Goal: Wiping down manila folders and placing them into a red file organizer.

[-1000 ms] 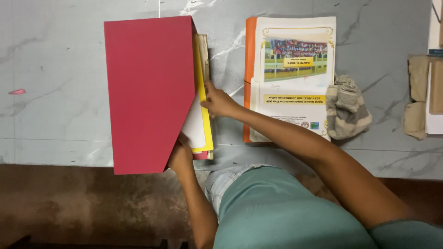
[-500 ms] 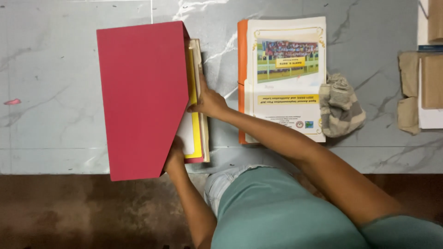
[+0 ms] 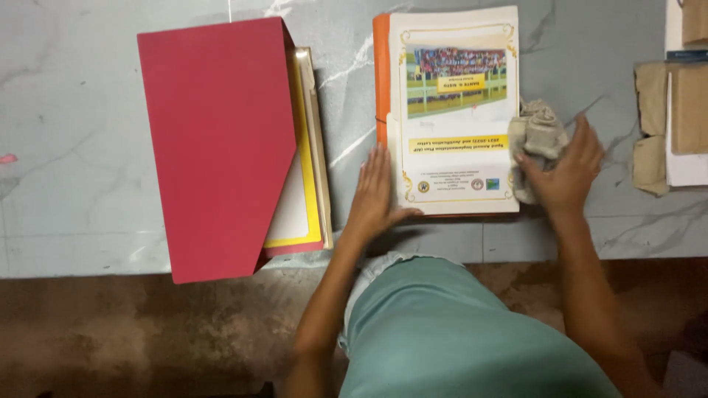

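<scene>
A red file box (image 3: 217, 140) lies on its side on the grey marble table (image 3: 81, 103), with yellow and white folders (image 3: 302, 199) inside it. To its right lies a stack of documents with an orange folder edge (image 3: 381, 74) and a white printed cover (image 3: 457, 110). My left hand (image 3: 375, 195) rests flat on the table, fingers apart, touching the stack's left edge. My right hand (image 3: 564, 173) grips a crumpled beige striped cloth (image 3: 535, 136) at the stack's right edge.
Brown paper-wrapped bundles and a white sheet (image 3: 675, 125) sit at the right edge of the table. A small pink mark (image 3: 7, 158) shows at the far left. The table's front edge runs above a brown floor (image 3: 110, 332).
Both hands left the red file box and its folders. My left hand moved right to the document stack; my right hand moved to the cloth and took hold of it.
</scene>
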